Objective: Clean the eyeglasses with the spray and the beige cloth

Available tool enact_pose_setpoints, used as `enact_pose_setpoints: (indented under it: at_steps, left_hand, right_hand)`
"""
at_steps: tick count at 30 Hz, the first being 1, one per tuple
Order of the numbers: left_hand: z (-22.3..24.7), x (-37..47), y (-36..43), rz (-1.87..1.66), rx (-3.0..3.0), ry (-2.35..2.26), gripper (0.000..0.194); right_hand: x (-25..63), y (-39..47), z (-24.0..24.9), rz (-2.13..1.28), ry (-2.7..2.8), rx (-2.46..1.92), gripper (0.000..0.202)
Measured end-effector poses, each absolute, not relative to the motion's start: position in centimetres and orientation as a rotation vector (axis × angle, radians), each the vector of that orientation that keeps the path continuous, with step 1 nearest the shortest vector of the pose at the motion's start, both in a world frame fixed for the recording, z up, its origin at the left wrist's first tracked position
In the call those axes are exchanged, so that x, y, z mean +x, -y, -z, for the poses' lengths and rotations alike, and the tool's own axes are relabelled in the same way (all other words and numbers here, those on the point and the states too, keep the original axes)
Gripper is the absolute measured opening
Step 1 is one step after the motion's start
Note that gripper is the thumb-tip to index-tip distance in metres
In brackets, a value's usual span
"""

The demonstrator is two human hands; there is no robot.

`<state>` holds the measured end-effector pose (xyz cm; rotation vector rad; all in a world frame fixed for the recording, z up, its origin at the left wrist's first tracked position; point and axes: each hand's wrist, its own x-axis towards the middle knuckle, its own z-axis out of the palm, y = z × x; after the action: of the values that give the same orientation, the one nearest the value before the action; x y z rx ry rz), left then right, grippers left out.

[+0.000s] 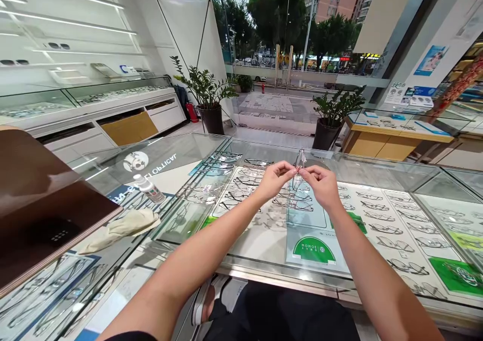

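Note:
A thin, clear-looking pair of eyeglasses (pixel 301 158) is pinched between my two hands above the glass showcase (pixel 241 260). My left hand (pixel 277 179) is closed on it from the left, thumb and fingertips together. From the right, my right hand (pixel 321 184) grips the same pair, and the fingertips of both hands nearly meet. My fingers cover much of the eyeglasses. Under the glass, below my hands, lie rows of spectacle frames (pixel 247 181) and a green MOHOE sign (pixel 314 250).
To the left, a white bottle (pixel 150 187) and a crumpled beige cloth (pixel 123 229) rest on the showcase glass. A brown, glossy panel (pixel 49 205) stands at the far left. Beyond the showcase are potted plants (pixel 211 117) and a glass door.

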<state>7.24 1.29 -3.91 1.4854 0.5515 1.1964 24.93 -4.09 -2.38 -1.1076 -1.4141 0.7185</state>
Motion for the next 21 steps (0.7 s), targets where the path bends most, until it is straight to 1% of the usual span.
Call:
enact_pose_setpoints:
  at_steps: [8,14,21]
  left_hand:
    - [3.7,6.8,-1.5,-1.271,1.562,-0.622,0.039]
    - [3.1,6.3,-1.2,-1.310,1.718,-0.699,0.033]
    - [2.9,6.1,-0.9,-1.297,1.850,-0.777,0.028]
  right_hand:
    - [24.9,4.2,2.5,-0.523,1.428,-1.174,0.042]
    - [25.6,4.4,2.7,-0.048,1.333,-1.356,0.039]
    - [25.5,4.4,2.3,0.072,1.251,-1.314,0.038]
